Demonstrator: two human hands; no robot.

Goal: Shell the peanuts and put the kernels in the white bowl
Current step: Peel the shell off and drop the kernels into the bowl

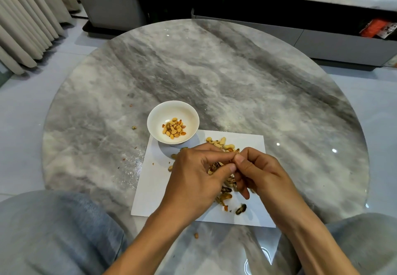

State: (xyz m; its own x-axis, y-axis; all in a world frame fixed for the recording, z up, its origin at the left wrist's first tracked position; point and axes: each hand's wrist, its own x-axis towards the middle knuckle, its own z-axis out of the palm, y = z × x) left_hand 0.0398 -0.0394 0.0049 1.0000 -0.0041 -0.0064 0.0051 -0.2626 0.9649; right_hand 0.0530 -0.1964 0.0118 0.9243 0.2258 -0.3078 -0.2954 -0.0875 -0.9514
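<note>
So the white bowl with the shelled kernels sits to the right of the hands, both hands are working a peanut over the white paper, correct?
Not quite. The head view shows the white bowl up and to the left of the hands, on the paper's far left corner. The rest holds: kernels lie in it, and the left hand and right hand pinch a peanut together over the white paper.

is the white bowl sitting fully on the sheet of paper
No, the white bowl only overlaps the far left corner of the paper, mostly resting on the table.
</note>
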